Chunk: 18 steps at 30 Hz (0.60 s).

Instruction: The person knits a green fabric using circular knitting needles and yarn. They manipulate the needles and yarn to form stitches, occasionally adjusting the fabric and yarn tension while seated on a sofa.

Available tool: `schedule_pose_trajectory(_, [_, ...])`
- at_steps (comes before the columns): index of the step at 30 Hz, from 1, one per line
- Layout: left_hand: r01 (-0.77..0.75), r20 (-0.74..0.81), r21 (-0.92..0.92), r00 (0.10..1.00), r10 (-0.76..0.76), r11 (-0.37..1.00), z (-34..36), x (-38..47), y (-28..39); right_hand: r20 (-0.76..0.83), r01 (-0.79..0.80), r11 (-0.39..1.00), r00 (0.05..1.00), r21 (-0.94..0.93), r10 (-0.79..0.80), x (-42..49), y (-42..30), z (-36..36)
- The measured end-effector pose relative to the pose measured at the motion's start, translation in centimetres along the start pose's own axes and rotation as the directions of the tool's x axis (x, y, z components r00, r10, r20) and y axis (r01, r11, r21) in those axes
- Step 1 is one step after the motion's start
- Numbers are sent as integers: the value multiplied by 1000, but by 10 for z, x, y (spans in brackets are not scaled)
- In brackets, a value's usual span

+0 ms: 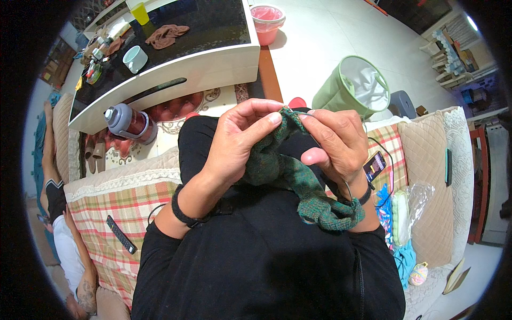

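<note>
A piece of green flecked knitting [266, 164] hangs between my hands and trails over my lap to my right forearm. At its top edge, my left hand [240, 138] pinches the stitches between thumb and forefinger. My right hand [340, 140] grips the knitting near the tip of a needle, its thumb sticking out below. The cable of a circular knitting needle [348, 188] shows by my right wrist and runs into the stitches at the knitting's lower end. Both needle tips are mostly hidden by fingers and yarn.
A black-topped table [200, 28] with a mug [135, 59] stands ahead left, a large jug [130, 123] below it. On the plaid sofa cover lie a remote control [121, 234], a phone [375, 166] and a yarn ball [419, 273]. A green basket [352, 86] stands ahead right. A person [70, 244] reclines at far left.
</note>
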<state>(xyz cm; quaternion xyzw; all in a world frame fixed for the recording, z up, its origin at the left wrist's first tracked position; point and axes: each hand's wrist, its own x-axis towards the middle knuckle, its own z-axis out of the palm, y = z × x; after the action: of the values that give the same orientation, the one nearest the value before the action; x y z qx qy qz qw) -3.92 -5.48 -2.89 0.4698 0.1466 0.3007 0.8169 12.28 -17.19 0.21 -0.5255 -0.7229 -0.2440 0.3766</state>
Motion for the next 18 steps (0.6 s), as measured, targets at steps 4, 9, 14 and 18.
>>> schedule_pose_trajectory(4, [-11,-6,-14,1000,11,1000,0,0,0,-3,3,1000,1000,15,-3,0,0,1])
schedule_pose_trajectory(9, [-12,-15,-21,1000,12,1000,-1,0,-2,-7,1,1000,1000,6,-1,-1,0,2])
schedule_pose_trajectory(14, [-5,-19,-4,1000,5,1000,-2,0,-1,4,-22,1000,1000,14,22,-2,-2,1])
schedule_pose_trajectory(18, [-15,-30,-3,999,15,1000,-1,-1,0,2,-17,1000,1000,10,17,-2,-2,1])
